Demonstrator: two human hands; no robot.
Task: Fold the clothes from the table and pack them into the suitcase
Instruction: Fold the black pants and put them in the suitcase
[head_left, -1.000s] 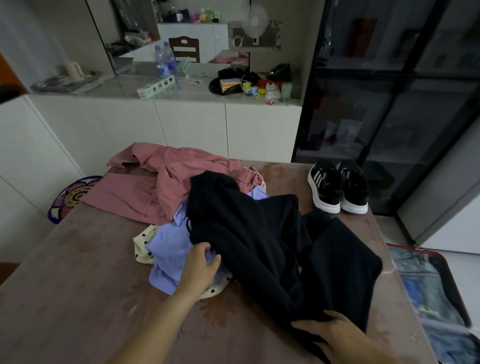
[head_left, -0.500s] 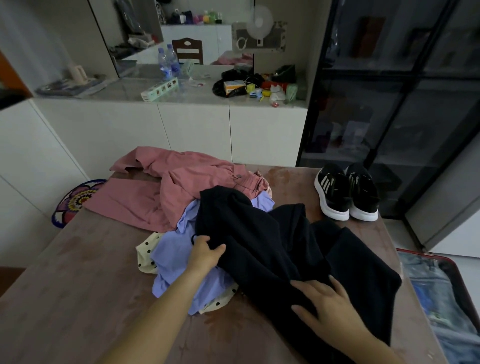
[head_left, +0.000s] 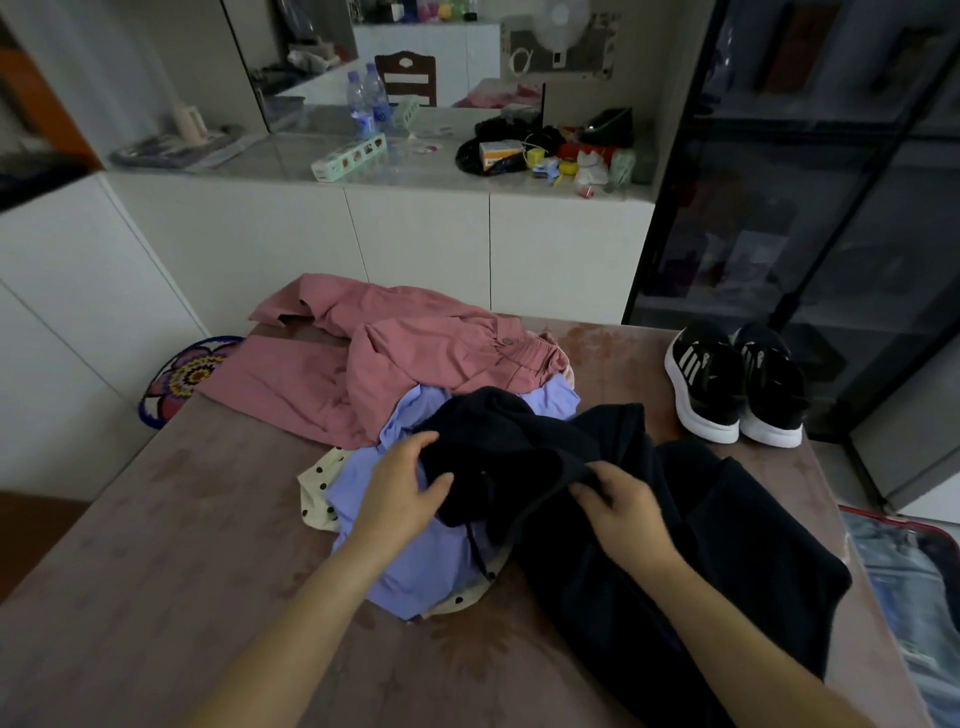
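Note:
A black garment (head_left: 717, 530) sprawls across the right half of the brown table (head_left: 130, 597). My left hand (head_left: 400, 488) grips its bunched upper edge, thumb and fingers around the cloth. My right hand (head_left: 623, 509) pinches the same edge a little to the right. Under the black cloth lies a lilac shirt (head_left: 400, 551), on top of a cream piece with black dots (head_left: 319, 480). A pink garment (head_left: 374, 374) is spread over the far left of the table. The open suitcase (head_left: 904, 577) lies on the floor at the right, with blue fabric inside.
A pair of black sneakers with white soles (head_left: 732, 389) stands at the table's far right corner. Behind the table runs a white counter (head_left: 415, 234) cluttered with bottles and small items. A dark glass cabinet (head_left: 831, 182) rises at the right. A patterned mat (head_left: 182, 374) lies on the floor at the left.
My right hand came up from the lower part of the black garment to its upper edge beside my left hand. Both hands now hold the bunched edge.

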